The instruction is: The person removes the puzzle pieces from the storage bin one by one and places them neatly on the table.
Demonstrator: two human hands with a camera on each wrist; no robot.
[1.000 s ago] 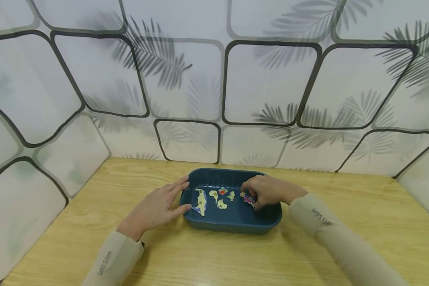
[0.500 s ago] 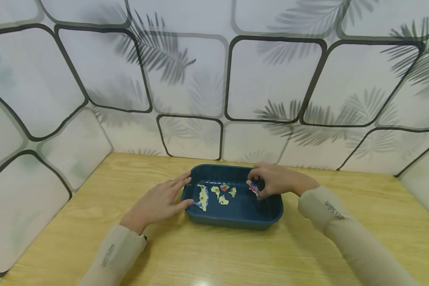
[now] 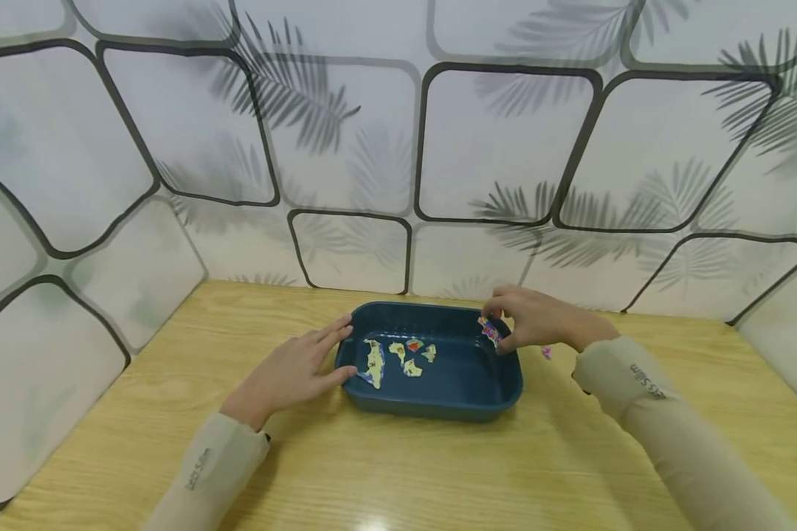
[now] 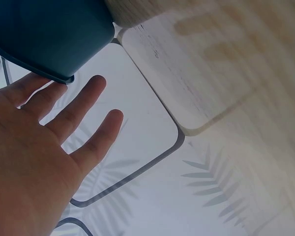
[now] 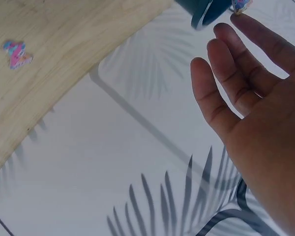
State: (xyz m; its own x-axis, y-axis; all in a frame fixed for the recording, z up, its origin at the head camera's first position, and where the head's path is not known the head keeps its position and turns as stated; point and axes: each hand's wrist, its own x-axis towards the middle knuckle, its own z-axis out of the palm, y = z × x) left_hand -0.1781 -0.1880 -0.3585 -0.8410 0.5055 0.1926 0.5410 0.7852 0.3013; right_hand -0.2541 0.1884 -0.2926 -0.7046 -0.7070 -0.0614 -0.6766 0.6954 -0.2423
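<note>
Since a second ago, a small multicoloured flat piece [image 3: 490, 332] with ragged edges has moved from the right-hand part of the tray floor to the far right corner, near the rim, and the right hand [image 3: 534, 318] has travelled with it. That hand pinches the piece between its thumb and fingertips, the fingers bent over it. The tray [image 3: 452, 387] is dark blue, a deep, smooth rounded rectangle.

The left hand [image 3: 288, 376] grips nothing; its fingers are spread and nearly straight, its fingertips and thumb at the tray's left rim.

Five more flat pieces lie inside, well apart from the held one. Nearest the left hand is a long cream piece edged in blue [image 3: 375, 364]; beside it are a cream hooked piece [image 3: 397, 352], a red-and-green piece [image 3: 415, 344], a cream angular piece [image 3: 411, 369] and a small pale irregular piece [image 3: 429, 353].

Outside, just right of the tray, a small pink-and-blue piece [image 5: 17, 54] rests on the pale wood-grain surface [image 3: 345, 472]. Both forearms wear light beige sleeves [image 3: 644, 383]. Behind stands a white wall [image 3: 498, 147] patterned with dark rounded outlines and grey fern leaves.
</note>
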